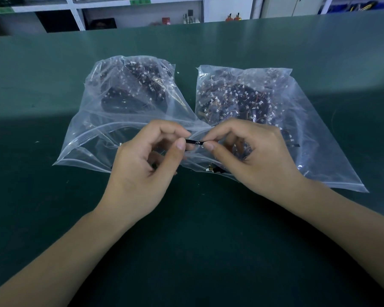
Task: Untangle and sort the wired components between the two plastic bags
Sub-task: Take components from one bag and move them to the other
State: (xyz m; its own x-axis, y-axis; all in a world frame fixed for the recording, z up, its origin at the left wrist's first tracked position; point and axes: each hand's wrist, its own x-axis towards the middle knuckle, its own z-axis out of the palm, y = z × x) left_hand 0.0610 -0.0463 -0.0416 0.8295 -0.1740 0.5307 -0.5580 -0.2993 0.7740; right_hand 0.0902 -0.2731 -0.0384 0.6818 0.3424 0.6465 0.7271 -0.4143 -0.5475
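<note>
Together, both hands pinch one black strip above two overlapping clear bags.

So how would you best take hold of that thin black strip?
By its two ends, one from each side: the thin black strip lies level, and the left hand and right hand each pinch an end between thumb and forefinger.

Electronics workshop or assembly room: green work mat covering a long bench, white shelving running behind, holding small tools and parts bins.
</note>
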